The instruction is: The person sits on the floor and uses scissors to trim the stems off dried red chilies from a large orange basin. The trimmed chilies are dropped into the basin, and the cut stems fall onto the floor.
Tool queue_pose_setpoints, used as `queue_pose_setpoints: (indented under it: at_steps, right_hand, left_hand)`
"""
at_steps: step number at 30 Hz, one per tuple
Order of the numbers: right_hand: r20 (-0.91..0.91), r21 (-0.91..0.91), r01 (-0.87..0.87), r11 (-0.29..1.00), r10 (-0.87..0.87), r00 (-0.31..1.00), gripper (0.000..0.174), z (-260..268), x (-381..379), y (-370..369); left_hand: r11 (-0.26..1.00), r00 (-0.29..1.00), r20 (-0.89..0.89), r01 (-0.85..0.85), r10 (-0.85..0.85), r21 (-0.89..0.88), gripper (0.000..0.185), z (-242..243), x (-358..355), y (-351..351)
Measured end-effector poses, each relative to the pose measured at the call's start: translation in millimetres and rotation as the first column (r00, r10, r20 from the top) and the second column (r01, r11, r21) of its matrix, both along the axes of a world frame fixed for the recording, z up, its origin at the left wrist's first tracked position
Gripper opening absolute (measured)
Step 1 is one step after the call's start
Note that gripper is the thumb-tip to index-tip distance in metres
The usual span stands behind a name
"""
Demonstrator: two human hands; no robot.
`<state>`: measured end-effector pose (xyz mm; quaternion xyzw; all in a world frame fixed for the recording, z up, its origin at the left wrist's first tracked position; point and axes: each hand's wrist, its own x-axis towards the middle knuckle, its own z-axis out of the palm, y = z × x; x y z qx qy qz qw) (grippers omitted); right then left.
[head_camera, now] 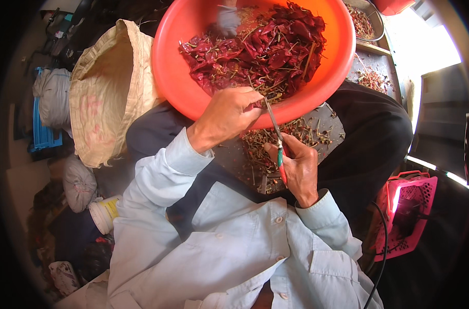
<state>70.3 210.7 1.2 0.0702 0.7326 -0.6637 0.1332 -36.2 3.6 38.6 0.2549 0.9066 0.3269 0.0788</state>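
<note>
A large red-orange plastic basin (pixel 168 50), heaped with dried red chili peppers (pixel 284 42), stands before me. My left hand (pixel 230 116) is at its near rim, pinching a dried chili of which only a dark red bit shows between thumb and fingers. My right hand (pixel 296 166) grips scissors (pixel 275 119) whose handles are wrapped in green and red. Their blades point up and away, with the tips close beside my left fingertips. Cut stems and chili scraps (pixel 257 148) lie on the dark surface below the basin, between my legs.
A co-worker's gloved hand (pixel 228 19) reaches into the basin's far side. An open cloth sack (pixel 103 100) stands at left, above a white bucket (pixel 105 214). A pink plastic basket (pixel 408 216) and a black cable (pixel 385 239) are at right. A metal pan (pixel 377 23) holds more scraps.
</note>
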Motion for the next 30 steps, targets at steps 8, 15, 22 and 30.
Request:
queue_pose_setpoints:
  at_steps: [8, 15, 22, 30]
  right_hand:
    - [0.412, -0.475, 0.050, 0.879, 0.172, 0.895, 0.029, 19, -6, -3]
    - [0.390, -0.829, 0.129, 0.543, 0.398, 0.830, 0.035, -8, -1, 0]
    - [0.201, -0.970, 0.241, -0.012, 0.515, 0.833, 0.045, -32, -1, -6]
    - [0.255, -0.955, 0.161, 0.250, 0.409, 0.876, 0.043, -27, -5, -2]
  left_hand:
    - [0.982, 0.998, 0.065, -0.021, 0.009, 0.187, 0.015, -14, 4, -6]
    - [0.964, 0.983, 0.182, -0.079, 0.032, 0.254, 0.014, -20, 5, -7]
    - [0.924, 0.941, 0.331, -0.190, 0.075, 0.332, 0.018, -29, 1, -2]
    - [0.849, 0.820, 0.559, -0.377, 0.120, 0.371, 0.015, -31, 1, 10]
